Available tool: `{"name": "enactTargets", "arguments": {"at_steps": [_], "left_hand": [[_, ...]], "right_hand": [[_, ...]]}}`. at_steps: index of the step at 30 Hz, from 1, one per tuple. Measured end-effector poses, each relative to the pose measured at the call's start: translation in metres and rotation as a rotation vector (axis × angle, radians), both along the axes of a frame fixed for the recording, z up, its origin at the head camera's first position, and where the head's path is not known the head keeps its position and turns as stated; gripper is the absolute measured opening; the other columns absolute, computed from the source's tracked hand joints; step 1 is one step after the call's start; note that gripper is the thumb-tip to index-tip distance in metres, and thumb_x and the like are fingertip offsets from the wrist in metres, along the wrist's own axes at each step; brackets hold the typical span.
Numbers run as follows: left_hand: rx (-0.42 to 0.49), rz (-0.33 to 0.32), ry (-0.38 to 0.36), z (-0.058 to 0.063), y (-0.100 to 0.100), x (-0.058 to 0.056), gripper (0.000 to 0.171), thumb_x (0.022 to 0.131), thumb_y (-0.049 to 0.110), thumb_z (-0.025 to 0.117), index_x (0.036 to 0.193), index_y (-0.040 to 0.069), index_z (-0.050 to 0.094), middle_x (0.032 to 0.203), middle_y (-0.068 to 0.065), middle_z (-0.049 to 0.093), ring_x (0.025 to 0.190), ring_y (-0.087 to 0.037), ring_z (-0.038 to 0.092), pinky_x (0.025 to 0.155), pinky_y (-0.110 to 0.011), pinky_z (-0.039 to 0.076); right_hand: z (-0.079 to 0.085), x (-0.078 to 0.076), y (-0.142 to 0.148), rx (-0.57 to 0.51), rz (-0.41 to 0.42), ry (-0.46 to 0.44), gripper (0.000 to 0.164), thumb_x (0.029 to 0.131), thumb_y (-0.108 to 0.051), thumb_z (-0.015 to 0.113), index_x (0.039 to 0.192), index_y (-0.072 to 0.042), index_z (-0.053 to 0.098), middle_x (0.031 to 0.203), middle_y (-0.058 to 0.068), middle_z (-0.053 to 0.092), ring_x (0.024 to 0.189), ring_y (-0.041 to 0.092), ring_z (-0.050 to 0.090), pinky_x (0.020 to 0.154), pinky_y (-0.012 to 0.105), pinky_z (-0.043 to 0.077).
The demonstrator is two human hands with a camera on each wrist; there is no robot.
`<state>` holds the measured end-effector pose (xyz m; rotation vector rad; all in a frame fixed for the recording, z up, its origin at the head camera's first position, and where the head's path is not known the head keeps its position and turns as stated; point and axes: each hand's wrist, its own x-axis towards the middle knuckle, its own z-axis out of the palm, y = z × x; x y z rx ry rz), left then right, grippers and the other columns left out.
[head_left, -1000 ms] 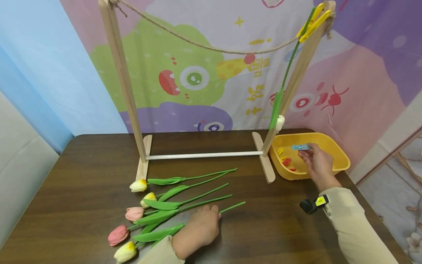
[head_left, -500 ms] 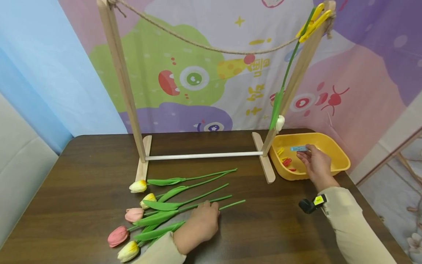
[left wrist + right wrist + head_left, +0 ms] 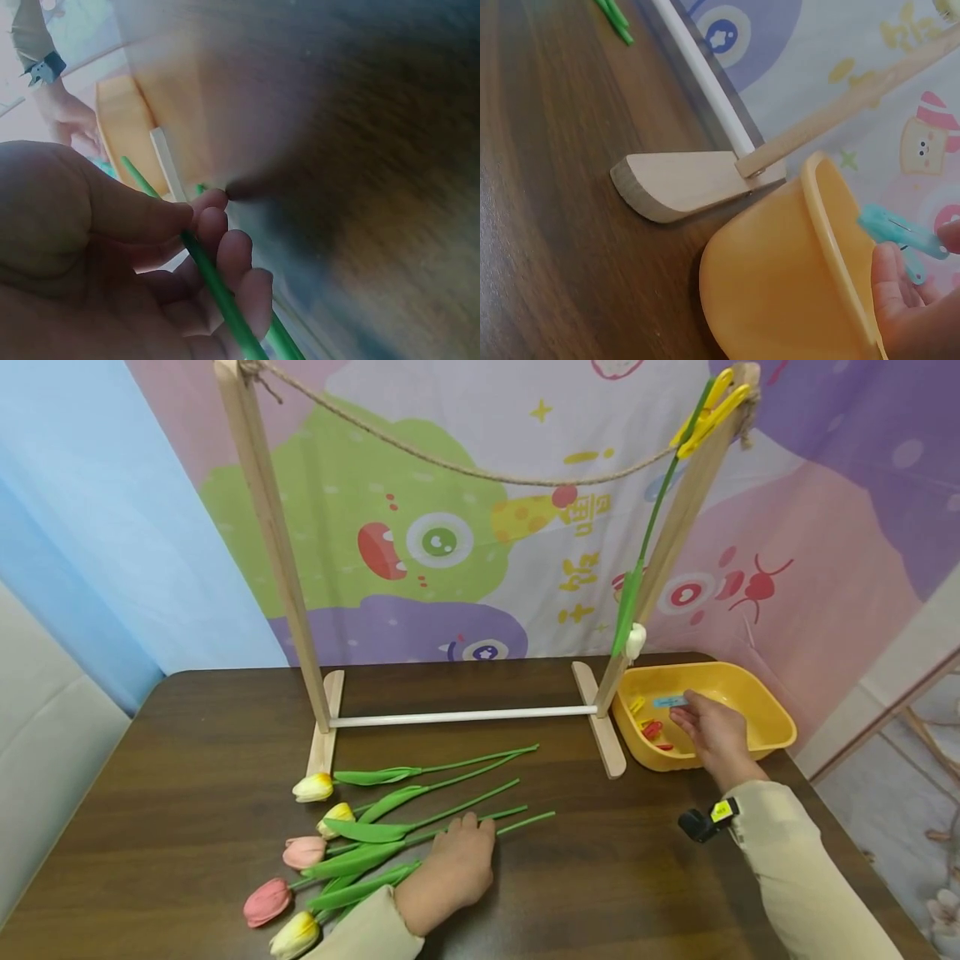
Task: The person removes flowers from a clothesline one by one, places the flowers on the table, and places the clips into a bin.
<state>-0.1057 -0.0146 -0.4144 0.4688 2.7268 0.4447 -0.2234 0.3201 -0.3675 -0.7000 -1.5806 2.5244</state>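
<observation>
My left hand (image 3: 453, 864) is low over the table, pinching the green stem (image 3: 217, 289) of the nearest artificial tulip between thumb and fingers. That tulip's yellow-white bloom (image 3: 295, 935) lies to the left by the sleeve. Beside it are several more tulips, including a dark pink one (image 3: 267, 902) and a light pink one (image 3: 303, 852), stems pointing right. Over the yellow basin (image 3: 776, 727), my right hand (image 3: 716, 731) holds a light blue clothespin (image 3: 900, 231) by its handle end. Its gripping end points left, toward the wooden post.
A wooden frame (image 3: 273, 539) with a white crossbar (image 3: 465, 716) stands at the back. Between its post tops sags a rope (image 3: 450, 464). At the right, a yellow clothespin (image 3: 708, 422) holds a white tulip (image 3: 636, 642) hanging bloom down. Red clothespins (image 3: 652, 729) lie in the basin.
My right hand has shifted slightly left and down with the blue clothespin. My left hand has edged up, and the nearest tulip has slid a little right at its bloom.
</observation>
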Motion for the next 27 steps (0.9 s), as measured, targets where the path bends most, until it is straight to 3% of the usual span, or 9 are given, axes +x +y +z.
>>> {"name": "enactTargets", "arguments": {"at_steps": [7,9,11,13,15,19,27], "left_hand": [[0.000,-0.008,0.033,-0.001,-0.001,0.000,0.029,0.080,0.003,0.061,0.108,0.003,0.055,0.103,-0.016,0.051,0.099,-0.033,0.052,0.076,-0.049,0.044],[0.001,-0.009,0.038,-0.002,-0.001,0.000,0.030,0.079,0.003,0.061,0.109,0.004,0.056,0.103,-0.015,0.051,0.099,-0.033,0.052,0.076,-0.050,0.044],[0.002,-0.011,0.041,-0.002,-0.001,-0.001,0.030,0.079,0.003,0.062,0.109,0.004,0.056,0.102,-0.014,0.051,0.098,-0.032,0.052,0.076,-0.050,0.044],[-0.002,-0.013,0.043,-0.002,-0.002,0.000,0.031,0.079,0.004,0.063,0.109,0.005,0.056,0.101,-0.014,0.051,0.097,-0.032,0.052,0.076,-0.049,0.044],[-0.002,-0.012,0.048,-0.002,-0.002,0.000,0.030,0.078,0.004,0.064,0.107,0.005,0.056,0.100,-0.014,0.051,0.096,-0.032,0.052,0.075,-0.049,0.044],[-0.006,-0.009,0.062,-0.003,-0.002,0.001,0.029,0.078,0.005,0.065,0.106,0.006,0.056,0.100,-0.014,0.052,0.096,-0.032,0.053,0.076,-0.050,0.044],[0.020,-0.006,0.072,-0.004,-0.003,0.002,0.024,0.079,0.001,0.061,0.102,0.007,0.056,0.097,-0.013,0.052,0.095,-0.032,0.052,0.074,-0.049,0.043]], "right_hand": [[-0.001,-0.003,0.003,0.093,0.037,-0.031,0.007,0.088,-0.009,0.062,0.086,-0.003,0.057,0.066,0.001,0.064,0.061,0.010,0.067,0.065,0.021,0.055],[-0.001,-0.005,0.004,0.156,0.051,-0.067,0.013,0.090,-0.010,0.059,0.098,-0.001,0.055,0.067,-0.001,0.064,0.062,0.008,0.066,0.066,0.020,0.054],[-0.001,-0.006,0.006,0.242,0.075,-0.107,0.030,0.092,-0.012,0.056,0.118,0.002,0.051,0.068,-0.003,0.062,0.063,0.005,0.065,0.067,0.018,0.054],[-0.002,-0.009,0.008,0.348,0.098,-0.152,0.047,0.094,-0.014,0.052,0.135,0.006,0.039,0.068,-0.007,0.061,0.064,0.002,0.064,0.069,0.017,0.053],[-0.003,-0.011,0.010,0.453,0.123,-0.191,0.056,0.096,-0.017,0.049,0.141,0.009,0.029,0.068,-0.010,0.059,0.064,0.000,0.063,0.070,0.016,0.053],[-0.006,-0.014,0.014,0.620,0.168,-0.251,0.055,0.096,-0.020,0.048,0.139,0.011,0.033,0.067,-0.013,0.057,0.063,-0.003,0.062,0.072,0.017,0.053],[-0.009,-0.016,0.023,0.812,0.328,-0.293,0.056,0.095,-0.021,0.049,0.133,0.018,0.036,0.066,-0.011,0.058,0.061,-0.001,0.062,0.075,0.024,0.054]]}}
